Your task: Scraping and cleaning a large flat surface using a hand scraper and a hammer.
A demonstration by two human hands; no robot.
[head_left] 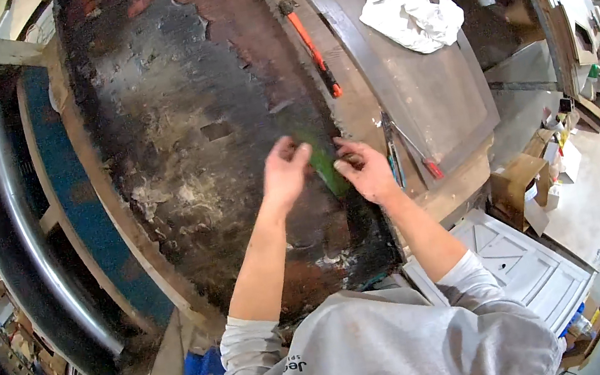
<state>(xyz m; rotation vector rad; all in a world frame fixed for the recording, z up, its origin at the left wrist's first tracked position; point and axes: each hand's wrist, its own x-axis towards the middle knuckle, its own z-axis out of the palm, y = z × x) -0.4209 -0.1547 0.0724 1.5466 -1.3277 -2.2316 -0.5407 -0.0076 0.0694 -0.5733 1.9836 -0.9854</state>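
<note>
Blue frame (101, 242): far left, a blue-painted timber edge runs under the dark panel, apart from both hands.
Dark panel (204, 124): a big, worn, black and rust-coloured sheet lying flat on the bench; pale scraped patches show left of the hands.
Left hand (283, 173): raised just above the panel, fingers curled loosely, fingertips at the upper end of the green strip; whether it truly pinches it, I cannot tell.
Green strip (326, 164): a small green piece, blurred, held between the two hands over the panel's right part.
Right hand (368, 170): closed on the lower end of the green strip, thumb and fingers pinching it.
Step in hand: by my judgement, the strip is being readied or folded between both hands before it meets the panel.
Next move calls for: likely a firm grip and a flat press onto the surface.
Red-handled hammer (311, 48): lies beyond the hands, on the panel's right edge, well apart.
Grey door panel (417, 82): to the right, with a white rag (408, 5) on top.
In the way: slim tools (410, 148) lying just beside the right hand.
</note>
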